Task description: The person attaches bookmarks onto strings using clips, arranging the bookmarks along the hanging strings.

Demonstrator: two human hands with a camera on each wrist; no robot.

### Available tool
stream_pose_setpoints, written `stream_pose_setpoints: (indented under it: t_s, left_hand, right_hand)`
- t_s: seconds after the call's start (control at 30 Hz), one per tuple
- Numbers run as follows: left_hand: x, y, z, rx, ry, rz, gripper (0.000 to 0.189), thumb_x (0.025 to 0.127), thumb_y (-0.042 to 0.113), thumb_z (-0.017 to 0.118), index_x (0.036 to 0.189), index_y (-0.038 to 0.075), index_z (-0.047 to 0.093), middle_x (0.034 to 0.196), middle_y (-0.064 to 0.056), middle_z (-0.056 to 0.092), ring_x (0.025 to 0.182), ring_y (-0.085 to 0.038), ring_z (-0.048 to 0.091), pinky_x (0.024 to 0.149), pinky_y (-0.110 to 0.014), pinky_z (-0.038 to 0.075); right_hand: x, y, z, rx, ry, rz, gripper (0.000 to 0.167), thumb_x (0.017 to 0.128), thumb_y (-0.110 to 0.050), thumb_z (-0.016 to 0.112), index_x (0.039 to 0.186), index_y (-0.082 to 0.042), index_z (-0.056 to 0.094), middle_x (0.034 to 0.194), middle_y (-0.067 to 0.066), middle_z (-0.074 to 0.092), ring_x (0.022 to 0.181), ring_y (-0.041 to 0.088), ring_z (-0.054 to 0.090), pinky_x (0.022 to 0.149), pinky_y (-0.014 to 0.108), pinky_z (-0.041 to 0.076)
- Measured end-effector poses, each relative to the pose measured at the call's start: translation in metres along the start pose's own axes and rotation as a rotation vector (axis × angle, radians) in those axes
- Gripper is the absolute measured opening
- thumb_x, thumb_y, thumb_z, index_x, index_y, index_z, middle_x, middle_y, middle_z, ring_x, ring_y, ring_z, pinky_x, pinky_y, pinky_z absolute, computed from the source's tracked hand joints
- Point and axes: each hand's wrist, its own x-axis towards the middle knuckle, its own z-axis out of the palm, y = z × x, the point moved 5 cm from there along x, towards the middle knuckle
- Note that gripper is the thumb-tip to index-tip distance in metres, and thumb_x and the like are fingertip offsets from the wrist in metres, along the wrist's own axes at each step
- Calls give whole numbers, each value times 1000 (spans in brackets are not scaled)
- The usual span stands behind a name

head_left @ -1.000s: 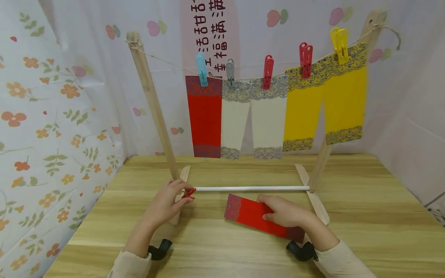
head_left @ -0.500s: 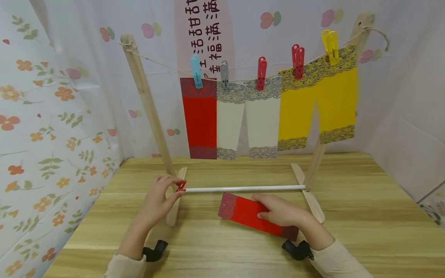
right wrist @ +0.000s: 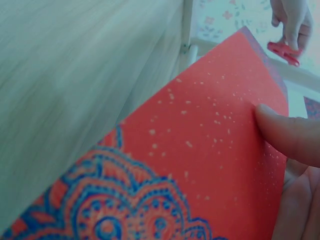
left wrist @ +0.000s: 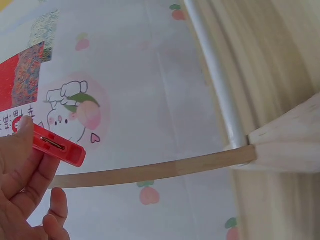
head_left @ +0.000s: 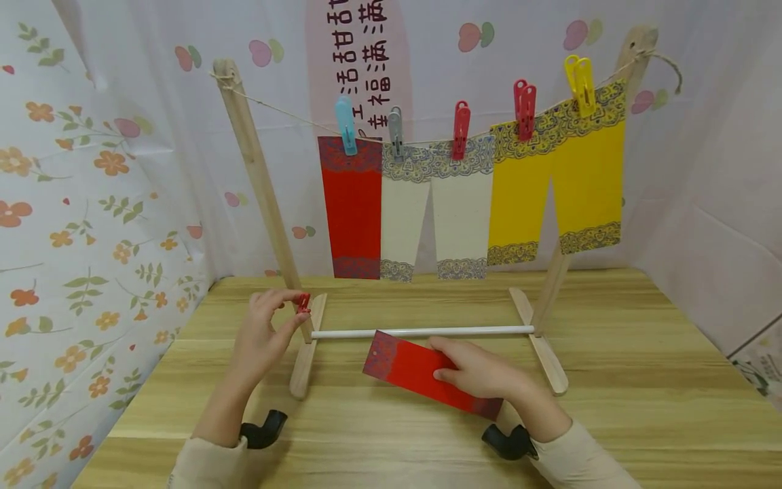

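My left hand [head_left: 259, 336] pinches a red clothespin [head_left: 303, 303] between thumb and fingers, beside the stand's left post. The left wrist view shows the clothespin [left wrist: 59, 145] with its metal spring facing the camera. My right hand [head_left: 473, 369] holds a red card [head_left: 415, 370] with blue patterned ends, thumb on the upper face. A small hole shows near the card's left end. Above, a string [head_left: 275, 109] carries a red card [head_left: 352, 210], two white cards [head_left: 462, 217] and two yellow cards [head_left: 589, 176], held by blue, grey, red and yellow clothespins.
Two wooden posts [head_left: 259, 183] on feet hold up the string, joined low down by a white rod [head_left: 421, 332]. All stand on a wood-grain table [head_left: 379, 441]. Floral cloth [head_left: 91, 224] hangs at the left. Each wrist wears a black mount [head_left: 264, 429].
My left hand has moved left and up with the clothespin, from the rod's end to beside the post. The right hand has shifted slightly left and up with the red card.
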Motion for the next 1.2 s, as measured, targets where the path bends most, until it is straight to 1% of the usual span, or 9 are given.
stream_pose_setpoints:
  t_s: [0.07, 0.2, 0.43, 0.5, 0.7, 0.8, 1.0, 1.1, 1.2]
  left_hand:
    - [4, 1, -3, -10, 16, 3, 31, 76, -5, 79, 105, -1, 70, 99, -15, 71, 91, -20, 47, 81, -14, 33]
    - [12, 6, -11, -35, 66, 27, 31, 74, -7, 80, 103, -3, 70, 97, -17, 71, 92, -8, 44, 81, -17, 34]
    - [29, 16, -25, -56, 122, 18, 31, 77, -8, 77, 107, -6, 68, 100, -21, 70, 93, -5, 44, 82, -27, 35]
    - [35, 19, -29, -58, 144, 21, 30, 78, -8, 77, 107, -6, 68, 100, -21, 70, 92, -2, 43, 78, -27, 35]
    - [53, 31, -43, -56, 187, 35, 27, 81, -6, 76, 106, -6, 69, 100, -17, 69, 90, -6, 44, 60, -17, 29]
    - [63, 35, -49, -56, 196, 37, 25, 82, -4, 76, 107, -6, 69, 96, -8, 67, 89, -8, 45, 54, -15, 28]
    - [79, 43, -62, -80, 222, 20, 25, 86, 2, 74, 110, -5, 69, 96, 22, 55, 90, -4, 46, 50, -14, 28]
    - [86, 50, -69, -98, 243, 11, 24, 88, 5, 74, 110, -5, 69, 95, 28, 55, 90, -5, 46, 49, -15, 28]
    - [93, 58, -75, -119, 254, 7, 23, 89, 6, 73, 110, -3, 69, 94, 29, 56, 91, -5, 47, 49, -15, 28]
  right_hand:
    - [2, -2, 1, 22, 8, -22, 17, 97, -7, 61, 90, -11, 46, 76, -5, 43, 72, 8, 42, 68, 26, 36]
    - [6, -6, 2, 62, 29, -44, 12, 98, -8, 59, 95, -11, 48, 81, -4, 49, 74, 8, 45, 70, 25, 38]
    - [16, -17, -1, 111, 96, -63, 8, 98, -8, 60, 105, -10, 55, 87, -2, 58, 77, 11, 51, 73, 25, 44]
    - [19, -22, -2, 134, 115, -70, 8, 98, -8, 59, 105, -9, 56, 87, 0, 59, 77, 12, 51, 72, 25, 45]
    - [30, -32, -4, 183, 168, -49, 7, 99, -9, 59, 105, -9, 55, 92, 3, 63, 78, 14, 55, 71, 26, 48]
    - [36, -37, -5, 220, 196, -54, 10, 99, -9, 59, 108, -7, 56, 97, 6, 65, 81, 15, 59, 73, 28, 50]
    - [46, -46, -8, 322, 272, -55, 19, 99, -9, 58, 118, -7, 57, 110, 12, 68, 89, 18, 64, 76, 31, 54]
    - [50, -51, -11, 364, 321, -62, 19, 99, -8, 58, 118, -6, 56, 113, 14, 68, 92, 20, 66, 74, 31, 55]
    - [53, -58, -18, 418, 371, -83, 20, 99, -6, 58, 118, -5, 56, 114, 17, 67, 93, 24, 67, 73, 33, 57]
